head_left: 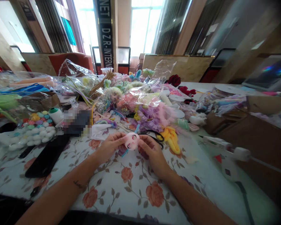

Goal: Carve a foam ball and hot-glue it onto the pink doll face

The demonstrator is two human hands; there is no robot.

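Observation:
A small pink doll head [132, 141] with a painted face is held between both my hands above the flowered tablecloth [131, 184]. My left hand [110, 146] grips its left side with fingertips. My right hand [152, 151] grips the right side. A thin blue stick [136, 128] pokes up from the head and another blue bit shows below it. Black-handled scissors [154, 135] lie just behind my right hand.
Bags of craft bits pile up behind: pompoms [35, 129], purple and pink frills [152, 114], a yellow plush piece [170, 139]. A white glue gun [227, 151] lies at the right, a black flat object [46, 157] at the left, cardboard boxes [224, 120] far right.

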